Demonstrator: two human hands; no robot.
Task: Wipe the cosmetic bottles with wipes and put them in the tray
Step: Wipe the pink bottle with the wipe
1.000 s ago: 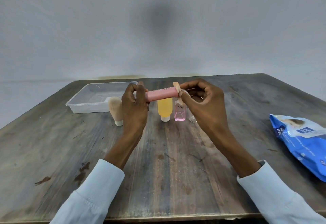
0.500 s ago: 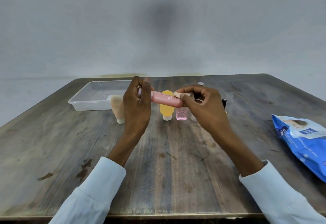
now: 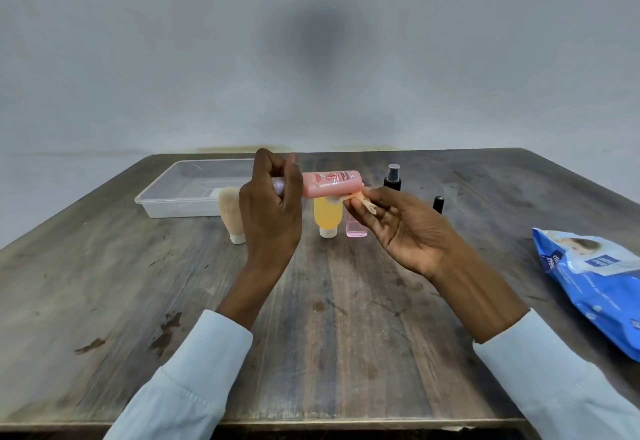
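Tray (image 3: pixel 162 202): I see a clear plastic tray near the far left corner of the table (image 3: pixel 104 283), with something pale lying in its right part that I cannot make out.
Beige tube (image 3: pixel 231 212): stands cap-down just in front of the tray's right end, partly behind my left hand.
Left hand (image 3: pixel 273 211): raised over the middle of the table, back toward me, fingers and thumb curled round the cap end of the pink bottle.
Pink bottle (image 3: pixel 330 183): held off the table, lying almost level, its printed label facing me and its base pointing right, above the yellow one.
Yellow bottle (image 3: pixel 327 216): stands cap-down on the table toward the far edge, directly under the pink bottle.
Small pink bottle (image 3: pixel 356 228): just right of the yellow bottle, its upper part hidden by my right fingers.
Wipe (image 3: pixel 356 198): a small crumpled piece, touching the underside of the pink bottle near its base.
Right hand (image 3: pixel 405 228): palm up, fingers bent, pinching the wipe at the fingertips.
Black spray bottle (image 3: pixel 392 178): upright beyond my right hand, near the far edge.
Black cap (image 3: pixel 438 204): a small dark bottle top showing behind my right hand; the rest is hidden.
Wipes pack (image 3: pixel 595 280): a blue packet lying at the right edge of the table, well apart from the bottles.
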